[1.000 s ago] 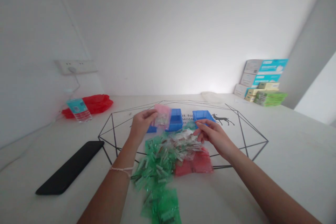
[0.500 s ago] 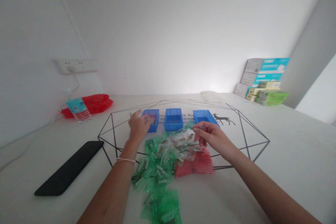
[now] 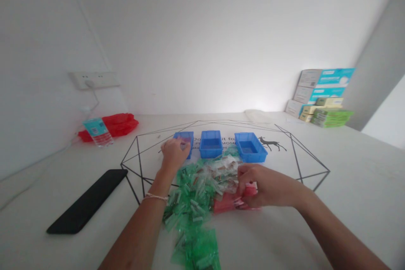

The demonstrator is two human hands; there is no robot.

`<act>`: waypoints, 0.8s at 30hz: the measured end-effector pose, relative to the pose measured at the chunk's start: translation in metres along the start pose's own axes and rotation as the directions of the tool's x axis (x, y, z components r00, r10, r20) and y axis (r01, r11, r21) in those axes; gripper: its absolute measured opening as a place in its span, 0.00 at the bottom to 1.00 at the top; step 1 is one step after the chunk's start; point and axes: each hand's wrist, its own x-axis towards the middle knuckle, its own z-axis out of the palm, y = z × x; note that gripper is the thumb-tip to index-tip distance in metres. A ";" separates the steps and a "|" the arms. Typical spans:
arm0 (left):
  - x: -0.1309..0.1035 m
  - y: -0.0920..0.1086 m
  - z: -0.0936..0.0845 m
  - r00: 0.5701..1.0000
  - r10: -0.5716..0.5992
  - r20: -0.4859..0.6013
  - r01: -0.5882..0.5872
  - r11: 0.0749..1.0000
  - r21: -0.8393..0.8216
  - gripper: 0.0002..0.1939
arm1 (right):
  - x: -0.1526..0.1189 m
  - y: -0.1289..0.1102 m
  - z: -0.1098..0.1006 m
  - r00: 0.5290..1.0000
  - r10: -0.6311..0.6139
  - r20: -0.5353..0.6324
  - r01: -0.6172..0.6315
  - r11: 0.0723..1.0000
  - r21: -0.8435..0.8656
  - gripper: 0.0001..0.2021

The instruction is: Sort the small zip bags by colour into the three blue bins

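Head view: the left hand (image 3: 175, 151) reaches over the near left side of the left blue bin (image 3: 191, 148), its fingers bent above the rim; a reddish patch shows inside beside the fingertips, but whether they pinch anything cannot be told. The right hand (image 3: 265, 183) is low over the red packets (image 3: 223, 203), fingers curled down with thumb and forefinger close together at them; a bit of pink shows between, though blur and the hand itself hide whether it is gripped. The red packets lie flat on the white table (image 3: 259, 236), partly under this hand, at the right side of a heap of green packets (image 3: 194, 202) and clear packets (image 3: 221, 168). The green ones trail toward the near edge of the view. Beyond the heap, the middle blue bin (image 3: 211, 152) and the right blue bin (image 3: 253, 158) stand in a row with the left one. A black flat object (image 3: 88, 202) lies left of the left forearm; farther back, a bottle (image 3: 98, 131) leans on a red plastic bag (image 3: 123, 124). Stacked boxes (image 3: 332, 77) stand at the far right.
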 end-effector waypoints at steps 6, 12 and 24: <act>-0.003 0.025 -0.018 0.997 -0.026 -0.069 -0.014 0.852 -0.523 0.13 | 0.003 0.003 0.000 0.951 0.067 -0.303 -0.025 0.990 0.138 0.04; -0.029 0.063 -0.041 0.910 0.270 0.315 0.229 0.307 -0.924 0.18 | 0.013 0.012 0.001 0.760 0.221 -0.612 0.079 0.902 0.424 0.11; -0.054 0.088 -0.030 0.784 0.307 0.539 0.523 0.141 -0.841 0.13 | 0.017 0.015 0.005 0.743 0.493 -0.453 -0.019 0.692 0.722 0.21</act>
